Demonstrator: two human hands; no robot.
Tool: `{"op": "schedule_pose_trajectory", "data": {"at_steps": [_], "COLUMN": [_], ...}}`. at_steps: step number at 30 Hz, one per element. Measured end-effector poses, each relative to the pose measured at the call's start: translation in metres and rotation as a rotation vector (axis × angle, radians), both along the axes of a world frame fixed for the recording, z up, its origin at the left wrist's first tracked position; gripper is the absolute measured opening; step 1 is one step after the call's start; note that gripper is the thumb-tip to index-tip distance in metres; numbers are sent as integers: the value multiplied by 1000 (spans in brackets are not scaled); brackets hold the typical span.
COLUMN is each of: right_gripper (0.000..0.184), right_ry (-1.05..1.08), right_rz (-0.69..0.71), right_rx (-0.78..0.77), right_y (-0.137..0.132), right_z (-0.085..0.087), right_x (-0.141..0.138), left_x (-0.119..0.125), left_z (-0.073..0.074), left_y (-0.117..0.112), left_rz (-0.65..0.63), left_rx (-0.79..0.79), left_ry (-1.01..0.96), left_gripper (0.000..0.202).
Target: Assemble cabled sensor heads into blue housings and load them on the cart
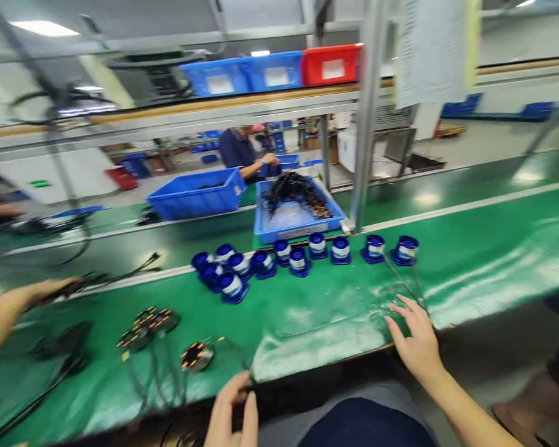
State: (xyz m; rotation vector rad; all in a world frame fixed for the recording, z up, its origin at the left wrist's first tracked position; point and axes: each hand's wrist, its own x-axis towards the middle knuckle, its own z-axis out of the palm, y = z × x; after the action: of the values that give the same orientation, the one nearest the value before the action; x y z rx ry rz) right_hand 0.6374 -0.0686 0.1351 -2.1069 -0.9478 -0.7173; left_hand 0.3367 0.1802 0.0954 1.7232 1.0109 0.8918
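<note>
The green desk (317,310) is carrying work seemingly partway along. The right hand (417,341) is showing spread fingers; the left hand (230,413) is holding its fingers curled, whether pinching I cannot tell. Twelve blue cups (299,262) are standing set out beyond; four coil rings (200,357), lying nearer left, are seemingly waiting.

A long workbench topped with glossy green matting (317,313) spans the view. Above it runs a metal-railed shelf (135,128) with wood-coloured edging, meeting a silver upright post (367,124). A bright ceiling light (45,28) glows upper left; pale grey floor (498,138) stretches beyond.
</note>
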Motion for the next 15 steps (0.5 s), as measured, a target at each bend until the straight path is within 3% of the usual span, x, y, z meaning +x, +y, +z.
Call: {"op": "schedule_pose_trajectory", "data": {"at_steps": [1, 3, 6, 8, 11, 13, 15], "right_gripper": [25, 26, 27, 31, 48, 62, 61], "right_ry": [1, 34, 148, 244, 375, 456, 535], "right_rz": [38, 151, 386, 545, 715, 748, 722], "right_rx": [-6, -27, -72, -132, -272, -336, -319], "right_y": [9, 34, 82, 114, 158, 176, 180], "right_z": [1, 1, 2, 4, 10, 16, 23], "right_x": [2, 3, -18, -46, -85, -98, -100], "left_x": [-5, -8, -3, 6, 30, 52, 75], "left_z": [3, 5, -2, -8, -9, -4, 6], "left_y": [18, 56, 103, 117, 104, 80, 50], "left_rz": [113, 250, 257, 234, 171, 19, -145], "left_rx": [168, 347, 346, 300, 230, 177, 148], "left_ry": [57, 165, 254, 261, 226, 171, 93], "left_gripper": [55, 69, 78, 70, 67, 74, 79]}}
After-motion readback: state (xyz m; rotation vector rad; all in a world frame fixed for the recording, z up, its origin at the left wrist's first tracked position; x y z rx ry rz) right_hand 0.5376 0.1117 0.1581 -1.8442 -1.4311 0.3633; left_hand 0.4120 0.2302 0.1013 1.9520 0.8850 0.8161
